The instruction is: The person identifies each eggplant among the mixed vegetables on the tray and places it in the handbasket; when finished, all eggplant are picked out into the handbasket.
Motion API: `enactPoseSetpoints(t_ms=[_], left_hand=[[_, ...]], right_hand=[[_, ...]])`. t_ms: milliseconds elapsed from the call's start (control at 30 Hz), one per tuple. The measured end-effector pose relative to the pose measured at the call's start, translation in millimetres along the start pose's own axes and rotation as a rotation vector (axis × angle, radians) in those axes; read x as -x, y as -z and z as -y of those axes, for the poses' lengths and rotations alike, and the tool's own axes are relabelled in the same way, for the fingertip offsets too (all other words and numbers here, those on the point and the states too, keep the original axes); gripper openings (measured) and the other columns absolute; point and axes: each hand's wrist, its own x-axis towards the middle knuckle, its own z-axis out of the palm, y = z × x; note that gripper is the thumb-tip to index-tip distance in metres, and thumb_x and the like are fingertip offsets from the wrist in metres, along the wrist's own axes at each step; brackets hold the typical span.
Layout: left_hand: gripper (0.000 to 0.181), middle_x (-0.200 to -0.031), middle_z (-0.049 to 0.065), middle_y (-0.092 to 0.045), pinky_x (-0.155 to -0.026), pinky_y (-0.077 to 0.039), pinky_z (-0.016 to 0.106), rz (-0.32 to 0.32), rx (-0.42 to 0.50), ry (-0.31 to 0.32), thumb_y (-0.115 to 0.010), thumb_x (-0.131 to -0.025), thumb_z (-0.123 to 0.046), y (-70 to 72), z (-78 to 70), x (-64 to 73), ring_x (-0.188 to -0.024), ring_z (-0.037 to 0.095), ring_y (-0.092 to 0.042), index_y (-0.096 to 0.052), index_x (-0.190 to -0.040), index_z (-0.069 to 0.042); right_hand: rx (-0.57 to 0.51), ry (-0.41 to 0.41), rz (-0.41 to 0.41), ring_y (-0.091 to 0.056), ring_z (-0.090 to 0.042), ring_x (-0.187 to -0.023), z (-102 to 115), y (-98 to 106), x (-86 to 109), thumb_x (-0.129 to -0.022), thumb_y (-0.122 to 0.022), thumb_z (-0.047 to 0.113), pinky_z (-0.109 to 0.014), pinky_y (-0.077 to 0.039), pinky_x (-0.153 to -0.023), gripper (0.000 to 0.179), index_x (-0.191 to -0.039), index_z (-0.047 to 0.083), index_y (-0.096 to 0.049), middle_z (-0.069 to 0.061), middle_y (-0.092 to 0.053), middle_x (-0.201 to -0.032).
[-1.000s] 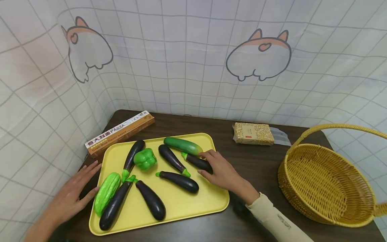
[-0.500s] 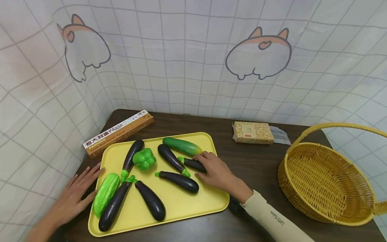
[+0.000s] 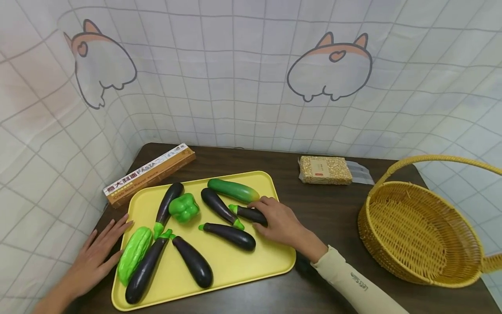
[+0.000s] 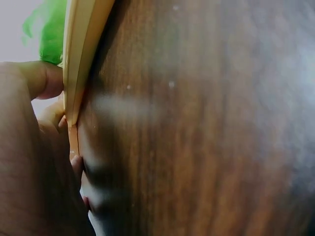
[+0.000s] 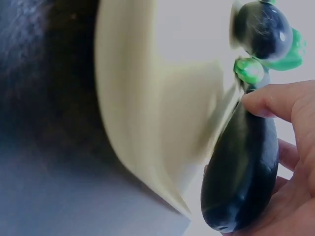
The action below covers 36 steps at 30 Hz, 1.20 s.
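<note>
My right hand (image 3: 280, 222) grips a dark purple eggplant (image 3: 252, 214) at the right side of the yellow tray (image 3: 251, 266). In the right wrist view its thumb lies across the eggplant (image 5: 241, 167) near the green stem, with fingers behind the body. My left hand (image 3: 96, 257) rests at the tray's left rim with fingers extended; the left wrist view has the thumb against the tray rim (image 4: 78, 59). Beside that hand lies a light green bitter melon (image 3: 134, 255). Several other eggplants (image 3: 229, 236), a green bell pepper (image 3: 184, 207) and a cucumber (image 3: 233, 190) lie on the tray.
A yellow wicker basket (image 3: 459, 279) with a tall handle stands at the right. Behind the tray on the dark table (image 3: 313, 205) are a pasta box (image 3: 150, 174) at left and a bag of grains (image 3: 324, 170) at right. A grid-patterned curtain (image 3: 235, 87) closes off the back.
My right hand has closed further over the eggplant and shifted it slightly left. The left hand has come in onto the tray's left rim. The head view has turned slightly right.
</note>
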Motion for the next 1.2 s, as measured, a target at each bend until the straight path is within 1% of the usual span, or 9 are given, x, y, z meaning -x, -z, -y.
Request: enactPoseSetpoints(t_ms=[167, 333, 400, 533, 633, 767, 900, 1067, 1200], left_hand=[[0.070, -0.174, 0.007, -0.023, -0.121, 0.007, 0.065, 0.019, 0.006, 0.012, -0.064, -0.106, -0.014, 0.4, 1.4, 0.6, -0.160, 0.031, -0.011, -0.033, -0.168, -0.017], [0.070, -0.173, 0.008, -0.025, -0.121, 0.008, 0.064, 0.004, 0.017, 0.001, -0.065, -0.104, -0.013, -1.4, 5.6, 3.0, -0.160, 0.027, -0.010, -0.035, -0.167, -0.017], [0.071, -0.173, 0.008, -0.025, -0.121, 0.008, 0.064, -0.003, 0.017, -0.001, -0.066, -0.103, -0.012, -2.2, 7.5, 3.9, -0.160, 0.026, -0.010, -0.035, -0.167, -0.018], [0.071, -0.174, 0.006, -0.023, -0.121, 0.009, 0.063, 0.012, 0.005, 0.014, -0.065, -0.105, -0.014, -3.1, 8.9, 3.7, -0.160, 0.026, -0.009, -0.033, -0.168, -0.019], [0.071, -0.175, 0.005, -0.021, -0.121, 0.010, 0.063, 0.021, -0.003, 0.022, -0.064, -0.106, -0.015, -3.7, 8.3, 2.5, -0.160, 0.027, -0.008, -0.032, -0.169, -0.019], [0.071, -0.175, 0.005, -0.021, -0.121, 0.010, 0.062, 0.025, -0.009, 0.025, -0.063, -0.106, -0.016, -4.9, 7.2, 1.5, -0.160, 0.026, -0.008, -0.031, -0.169, -0.019], [0.071, -0.175, 0.004, -0.021, -0.122, 0.011, 0.061, 0.023, -0.019, 0.024, -0.063, -0.106, -0.017, -5.7, 6.8, 1.3, -0.160, 0.025, -0.007, -0.031, -0.169, -0.019], [0.070, -0.175, 0.004, -0.020, -0.122, 0.011, 0.059, 0.022, -0.030, 0.025, -0.062, -0.107, -0.017, -5.8, 6.4, 2.0, -0.160, 0.023, -0.005, -0.029, -0.170, -0.019], [0.070, -0.175, 0.003, -0.019, -0.122, 0.012, 0.059, 0.018, -0.035, 0.030, -0.061, -0.107, -0.017, -5.9, 6.0, 3.2, -0.160, 0.022, -0.005, -0.029, -0.170, -0.020]], right_hand=[[0.009, -0.013, -0.021, -0.058, -0.016, -0.092, 1.3, 12.0, 2.1, -0.091, -0.078, 0.020, -0.036, -0.054, -0.074, 0.043, -0.134, 0.019, -0.070, -0.002, -0.063, -0.115], [0.010, -0.043, -0.030, -0.056, -0.017, -0.093, 1.9, 30.7, 7.2, -0.091, -0.079, 0.019, -0.035, -0.053, -0.073, 0.045, -0.135, 0.019, -0.069, -0.002, -0.063, -0.116], [0.010, -0.054, -0.047, -0.056, -0.017, -0.094, 1.2, 38.3, 10.3, -0.090, -0.080, 0.020, -0.036, -0.053, -0.073, 0.045, -0.134, 0.019, -0.069, -0.003, -0.064, -0.116], [0.010, -0.062, -0.098, -0.058, -0.018, -0.094, -3.5, 53.6, 19.3, -0.091, -0.080, 0.020, -0.038, -0.054, -0.073, 0.043, -0.133, 0.017, -0.070, -0.003, -0.064, -0.116], [0.017, -0.073, -0.130, -0.058, -0.018, -0.094, -9.2, 64.5, 29.6, -0.092, -0.080, 0.022, -0.039, -0.054, -0.073, 0.044, -0.134, 0.017, -0.070, -0.002, -0.064, -0.117], [0.029, -0.110, -0.154, -0.057, -0.017, -0.092, -16.5, 80.0, 47.9, -0.092, -0.081, 0.023, -0.040, -0.052, -0.070, 0.046, -0.136, 0.021, -0.069, 0.000, -0.063, -0.116], [0.050, -0.145, -0.184, -0.058, -0.019, -0.090, -24.0, 97.4, 66.8, -0.092, -0.081, 0.022, -0.041, -0.051, -0.067, 0.048, -0.138, 0.022, -0.067, -0.001, -0.063, -0.115], [0.086, -0.170, -0.237, -0.061, -0.023, -0.091, -35.1, 118.7, 87.0, -0.091, -0.081, 0.019, -0.043, -0.052, -0.065, 0.050, -0.139, 0.018, -0.067, -0.005, -0.064, -0.119], [0.105, -0.186, -0.275, -0.064, -0.028, -0.094, -42.5, 138.2, 102.0, -0.090, -0.081, 0.017, -0.048, -0.053, -0.068, 0.051, -0.139, 0.015, -0.067, -0.010, -0.065, -0.124]])
